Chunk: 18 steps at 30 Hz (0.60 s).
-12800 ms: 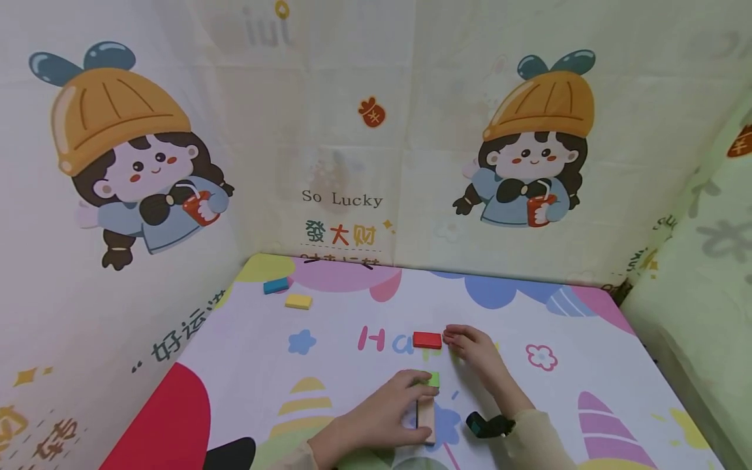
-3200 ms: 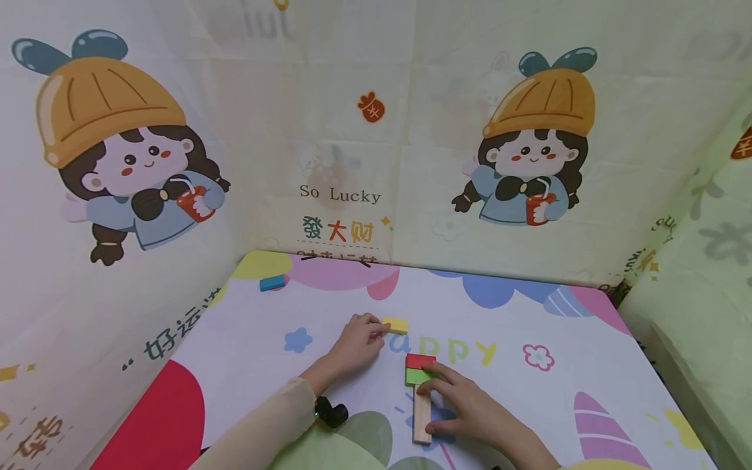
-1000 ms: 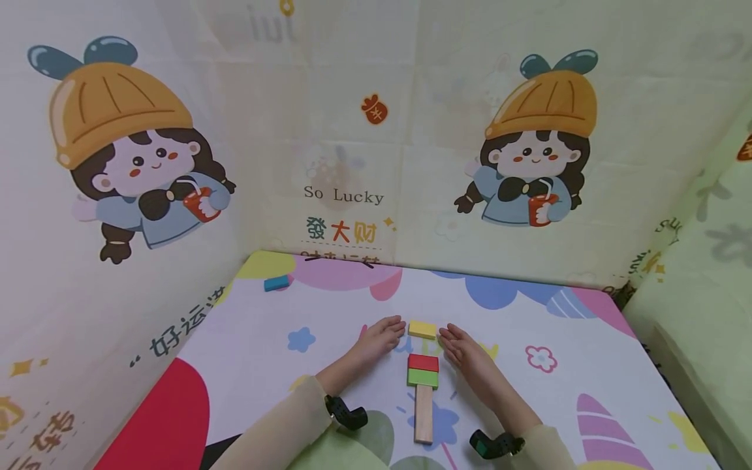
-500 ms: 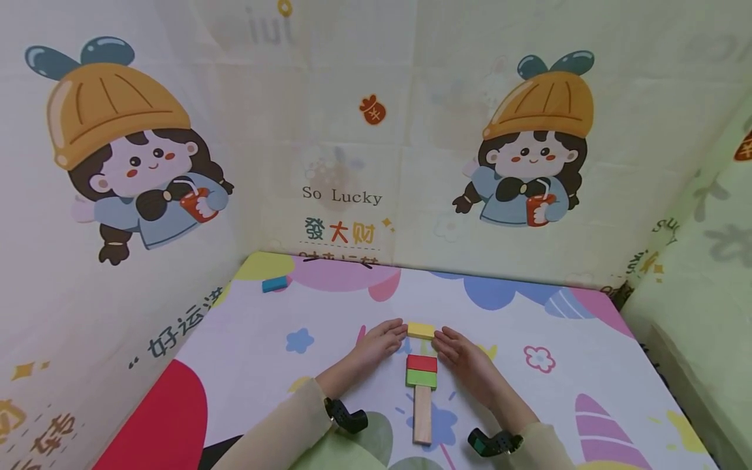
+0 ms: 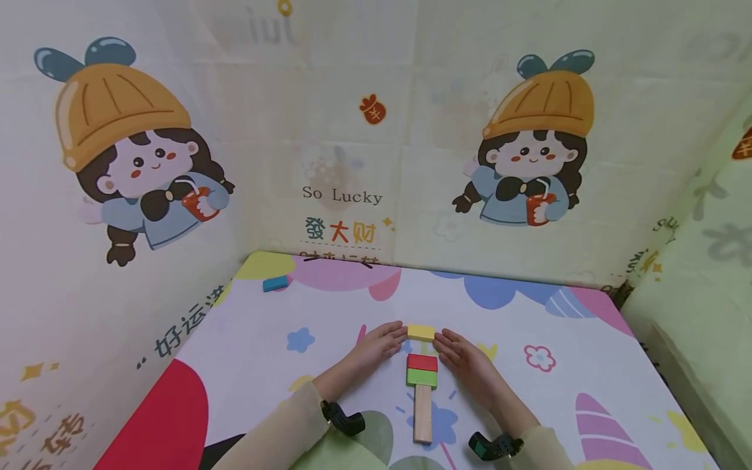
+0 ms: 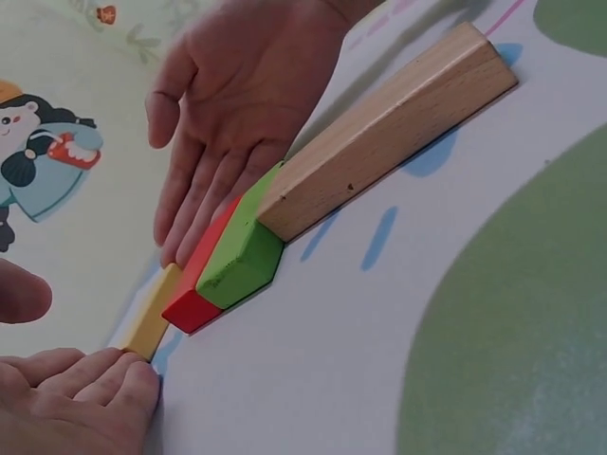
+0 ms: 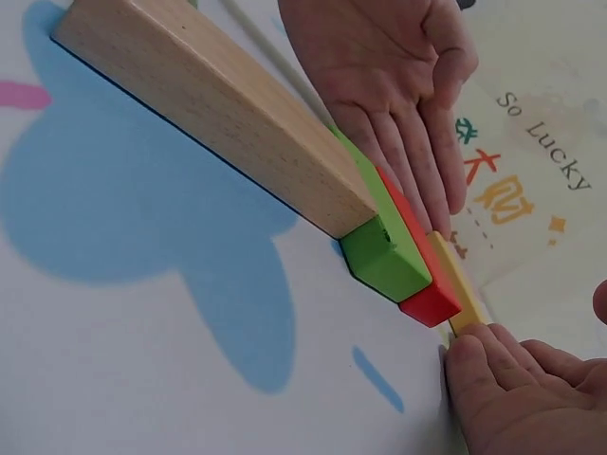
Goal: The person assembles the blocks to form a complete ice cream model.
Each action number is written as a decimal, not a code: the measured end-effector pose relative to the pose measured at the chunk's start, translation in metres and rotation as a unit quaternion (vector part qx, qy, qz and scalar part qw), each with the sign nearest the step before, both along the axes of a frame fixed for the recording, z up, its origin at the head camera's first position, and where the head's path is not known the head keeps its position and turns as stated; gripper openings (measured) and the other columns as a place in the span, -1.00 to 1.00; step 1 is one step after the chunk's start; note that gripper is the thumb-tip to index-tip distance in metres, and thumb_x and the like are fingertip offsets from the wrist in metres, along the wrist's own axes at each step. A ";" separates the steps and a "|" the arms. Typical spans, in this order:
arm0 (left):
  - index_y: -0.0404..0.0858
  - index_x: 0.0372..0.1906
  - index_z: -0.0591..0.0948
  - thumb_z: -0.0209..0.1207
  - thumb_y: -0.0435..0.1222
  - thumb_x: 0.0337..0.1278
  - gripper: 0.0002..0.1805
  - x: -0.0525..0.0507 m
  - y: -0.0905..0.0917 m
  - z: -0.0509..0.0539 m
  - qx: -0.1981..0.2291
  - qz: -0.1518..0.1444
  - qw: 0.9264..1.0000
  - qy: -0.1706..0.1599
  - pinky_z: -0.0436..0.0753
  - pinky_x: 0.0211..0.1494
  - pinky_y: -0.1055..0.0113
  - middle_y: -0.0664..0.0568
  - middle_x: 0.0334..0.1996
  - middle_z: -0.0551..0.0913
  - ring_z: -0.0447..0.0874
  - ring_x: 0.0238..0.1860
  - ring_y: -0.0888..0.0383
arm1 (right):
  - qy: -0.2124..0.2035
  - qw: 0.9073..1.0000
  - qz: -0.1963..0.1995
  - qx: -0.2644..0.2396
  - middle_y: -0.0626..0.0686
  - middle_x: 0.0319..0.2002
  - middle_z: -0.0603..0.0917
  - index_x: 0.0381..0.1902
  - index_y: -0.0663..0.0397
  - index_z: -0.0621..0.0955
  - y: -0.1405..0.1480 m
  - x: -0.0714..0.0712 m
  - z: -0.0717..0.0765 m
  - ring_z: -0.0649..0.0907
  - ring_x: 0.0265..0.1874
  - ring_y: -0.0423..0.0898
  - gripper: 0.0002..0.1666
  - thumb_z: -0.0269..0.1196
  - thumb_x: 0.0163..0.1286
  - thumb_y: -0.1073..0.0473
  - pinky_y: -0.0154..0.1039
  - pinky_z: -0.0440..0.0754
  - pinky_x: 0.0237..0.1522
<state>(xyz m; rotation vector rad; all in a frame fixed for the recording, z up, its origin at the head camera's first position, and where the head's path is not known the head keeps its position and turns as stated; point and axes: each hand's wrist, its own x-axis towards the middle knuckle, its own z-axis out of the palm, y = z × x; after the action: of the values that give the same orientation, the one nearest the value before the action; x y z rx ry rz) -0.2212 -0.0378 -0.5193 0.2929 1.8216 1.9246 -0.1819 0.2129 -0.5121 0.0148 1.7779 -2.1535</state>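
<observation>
A yellow block (image 5: 421, 333) lies between both hands on the patterned table. My left hand (image 5: 378, 346), fingers straight, touches its left end with the fingertips. At its right end are the straight fingertips of my right hand (image 5: 467, 359). Nearer to me, a red block (image 5: 422, 362) lies flush against a green block (image 5: 422, 378). A long plain wooden block (image 5: 423, 414) runs from the green one toward me. In the right wrist view the yellow block (image 7: 455, 284) sits just beyond the red block (image 7: 432, 301); a narrow gap separates them in the head view.
A blue block (image 5: 275, 283) lies at the table's far left corner. Printed cloth walls (image 5: 352, 156) stand behind the table and on both sides. Each wrist wears a black camera, such as the left wrist camera (image 5: 343, 419).
The yellow block came from the far left, carried by my left hand, to beyond the red block. Red was joined to green earlier. Both hands closed in on the yellow block's ends; it shifted slightly toward me.
</observation>
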 end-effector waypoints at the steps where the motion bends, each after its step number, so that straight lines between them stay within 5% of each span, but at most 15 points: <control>1: -0.37 0.59 0.19 -0.06 -0.31 0.54 -0.37 0.001 0.000 0.000 0.001 -0.001 1.000 0.000 0.36 0.54 0.02 -0.21 0.53 0.35 0.28 0.57 -0.11 | 0.000 1.000 0.002 0.002 0.23 0.62 0.19 0.66 0.21 0.02 0.001 0.001 0.000 0.24 0.59 0.11 -0.31 -0.20 0.71 0.08 -0.20 0.39 0.44; 6: -0.36 0.59 0.21 -0.06 -0.29 0.57 -0.39 0.005 -0.003 0.000 0.002 -0.007 1.000 -0.004 0.39 0.52 0.04 -0.20 0.52 0.37 0.30 0.56 -0.10 | -0.004 1.000 -0.001 0.010 0.26 0.61 0.21 0.65 0.24 0.03 0.003 0.003 -0.003 0.27 0.58 0.12 -0.31 -0.19 0.70 0.07 -0.31 0.50 0.35; 18: -0.36 0.59 0.23 -0.06 -0.24 0.60 -0.40 0.010 -0.007 -0.002 0.005 -0.024 1.000 0.003 0.43 0.49 0.11 -0.19 0.52 0.38 0.34 0.54 -0.06 | -0.019 1.000 0.007 0.003 0.26 0.61 0.21 0.65 0.22 0.04 0.005 0.008 -0.004 0.30 0.57 0.11 -0.30 -0.17 0.70 0.04 -0.22 0.44 0.41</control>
<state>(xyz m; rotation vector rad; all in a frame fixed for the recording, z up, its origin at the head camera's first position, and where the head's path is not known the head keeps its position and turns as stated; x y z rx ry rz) -0.2109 -0.0446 -0.5212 0.3443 1.7921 1.9031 -0.1740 0.2182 -0.5158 0.0443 1.7578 -2.1255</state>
